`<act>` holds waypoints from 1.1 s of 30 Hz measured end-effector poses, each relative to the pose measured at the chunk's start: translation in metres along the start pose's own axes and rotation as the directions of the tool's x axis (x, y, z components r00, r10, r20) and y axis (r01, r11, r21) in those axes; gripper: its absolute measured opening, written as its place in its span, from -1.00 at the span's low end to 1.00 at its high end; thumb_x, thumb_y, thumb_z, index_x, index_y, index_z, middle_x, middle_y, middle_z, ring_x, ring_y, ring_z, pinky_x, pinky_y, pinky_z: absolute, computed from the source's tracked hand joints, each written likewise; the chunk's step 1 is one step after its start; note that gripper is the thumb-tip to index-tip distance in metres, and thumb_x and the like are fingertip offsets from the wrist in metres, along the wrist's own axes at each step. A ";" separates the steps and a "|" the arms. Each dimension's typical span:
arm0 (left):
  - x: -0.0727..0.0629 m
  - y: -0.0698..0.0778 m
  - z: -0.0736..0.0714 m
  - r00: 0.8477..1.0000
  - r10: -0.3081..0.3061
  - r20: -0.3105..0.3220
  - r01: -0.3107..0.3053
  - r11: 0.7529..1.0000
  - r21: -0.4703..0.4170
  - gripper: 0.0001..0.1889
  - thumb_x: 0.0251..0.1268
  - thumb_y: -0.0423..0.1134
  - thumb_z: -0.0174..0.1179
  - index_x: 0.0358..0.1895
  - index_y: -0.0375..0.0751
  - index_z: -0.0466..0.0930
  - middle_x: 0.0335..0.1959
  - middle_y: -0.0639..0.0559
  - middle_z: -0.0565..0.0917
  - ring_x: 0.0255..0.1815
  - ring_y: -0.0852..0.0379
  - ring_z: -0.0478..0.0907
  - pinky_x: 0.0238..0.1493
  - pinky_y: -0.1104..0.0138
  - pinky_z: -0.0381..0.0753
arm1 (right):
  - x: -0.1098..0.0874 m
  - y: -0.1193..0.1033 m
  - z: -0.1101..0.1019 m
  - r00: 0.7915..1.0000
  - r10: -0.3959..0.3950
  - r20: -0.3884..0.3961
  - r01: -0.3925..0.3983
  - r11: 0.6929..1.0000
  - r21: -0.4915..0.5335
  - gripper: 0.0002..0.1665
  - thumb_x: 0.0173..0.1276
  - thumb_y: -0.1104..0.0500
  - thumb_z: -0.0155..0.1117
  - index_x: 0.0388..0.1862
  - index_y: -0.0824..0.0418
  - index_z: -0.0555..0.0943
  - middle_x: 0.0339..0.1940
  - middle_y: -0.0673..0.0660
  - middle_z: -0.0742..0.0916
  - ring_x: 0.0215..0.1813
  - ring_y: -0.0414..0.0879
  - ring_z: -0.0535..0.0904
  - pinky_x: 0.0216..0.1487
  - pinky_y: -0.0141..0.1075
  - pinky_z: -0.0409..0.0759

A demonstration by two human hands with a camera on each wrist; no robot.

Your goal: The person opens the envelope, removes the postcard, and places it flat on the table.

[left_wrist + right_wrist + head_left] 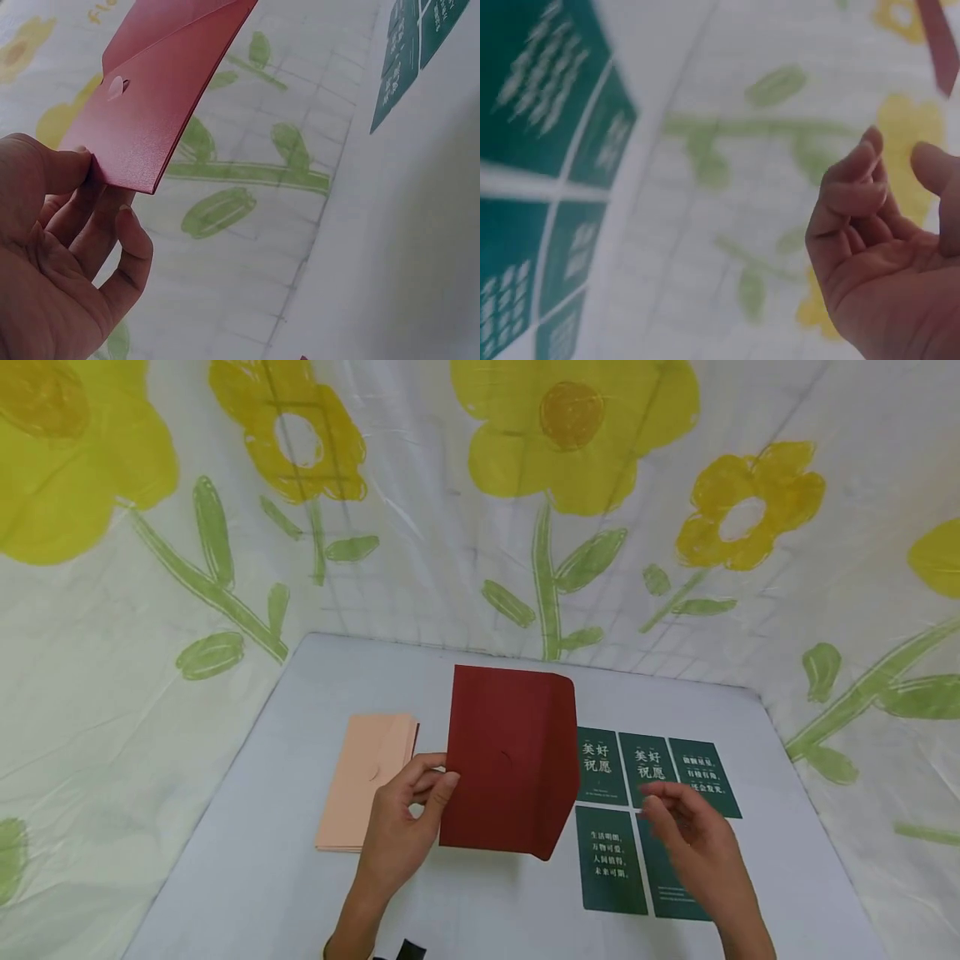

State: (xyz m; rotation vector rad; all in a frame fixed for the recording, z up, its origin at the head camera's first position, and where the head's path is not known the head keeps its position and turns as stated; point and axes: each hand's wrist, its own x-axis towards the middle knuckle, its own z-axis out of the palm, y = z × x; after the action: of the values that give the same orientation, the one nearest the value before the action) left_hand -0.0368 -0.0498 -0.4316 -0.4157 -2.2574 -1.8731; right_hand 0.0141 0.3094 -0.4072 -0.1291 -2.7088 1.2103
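A dark red envelope [491, 760] is held up over the table, its flap [558, 768] out to the right. My left hand [408, 818] pinches its left edge between thumb and fingers. In the left wrist view the thumb lies on the near face of the envelope [142, 112] and the fingers are behind it. My right hand [697, 843] hovers over the green cards, loosely curled and holding nothing. In the right wrist view, a gap shows between the thumb and fingers of this hand [885, 262].
Left of the envelope lies a stack of peach envelopes [360, 785], with a red edge showing under its right side. Several dark green cards with white writing [611, 860] lie in two rows on the right of the white table [247, 860]. A flower-printed curtain [420, 552] hangs behind.
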 end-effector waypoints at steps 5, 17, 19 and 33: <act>0.000 0.003 0.003 1.000 0.007 0.010 -0.007 1.000 -0.008 -0.81 0.59 -0.16 0.26 0.15 0.07 0.67 -0.21 0.26 0.81 -0.21 0.18 0.75 -0.13 0.29 0.69 | 0.013 -0.032 0.022 0.971 -0.197 0.135 0.153 0.948 0.280 -0.61 0.68 0.24 0.15 0.40 0.09 0.57 0.07 0.07 0.78 -0.08 -0.09 0.73 -0.18 -0.28 0.73; -0.002 0.007 0.007 1.000 0.017 0.012 -0.017 1.000 0.002 -0.83 0.59 -0.13 0.26 0.13 0.07 0.66 -0.20 0.30 0.81 -0.21 0.22 0.78 -0.13 0.28 0.71 | 0.020 -0.060 0.058 0.919 -0.339 0.200 0.203 0.844 0.496 -0.63 0.66 0.36 0.12 0.34 0.23 0.60 0.04 0.11 0.76 -0.15 -0.09 0.65 -0.30 -0.25 0.68; -0.002 0.008 0.006 1.000 0.024 0.003 -0.024 1.000 0.013 -0.83 0.59 -0.13 0.27 0.12 0.07 0.66 -0.21 0.31 0.81 -0.23 0.23 0.77 -0.18 0.29 0.70 | 0.020 -0.062 0.060 0.918 -0.346 0.191 0.208 0.834 0.511 -0.66 0.65 0.38 0.11 0.30 0.25 0.61 -0.08 0.12 0.75 -0.26 -0.09 0.60 -0.40 -0.23 0.60; -0.004 0.025 0.033 0.992 0.119 -0.051 -0.099 0.951 0.291 -0.09 0.33 0.03 0.49 0.63 -0.01 0.16 0.23 0.10 0.62 0.07 0.17 0.63 -0.11 0.21 0.74 | 0.014 -0.075 0.075 0.938 -0.332 0.105 0.231 0.819 0.526 -0.76 0.58 0.42 0.20 0.09 0.27 0.71 -0.11 0.15 0.80 -0.15 -0.02 0.71 -0.09 -0.23 0.76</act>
State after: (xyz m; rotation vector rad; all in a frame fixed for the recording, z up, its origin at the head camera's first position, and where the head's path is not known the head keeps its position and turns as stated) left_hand -0.0232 -0.0137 -0.4156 -0.4142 -2.3599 -1.4524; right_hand -0.0147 0.2066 -0.3982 0.4681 -2.3246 1.8551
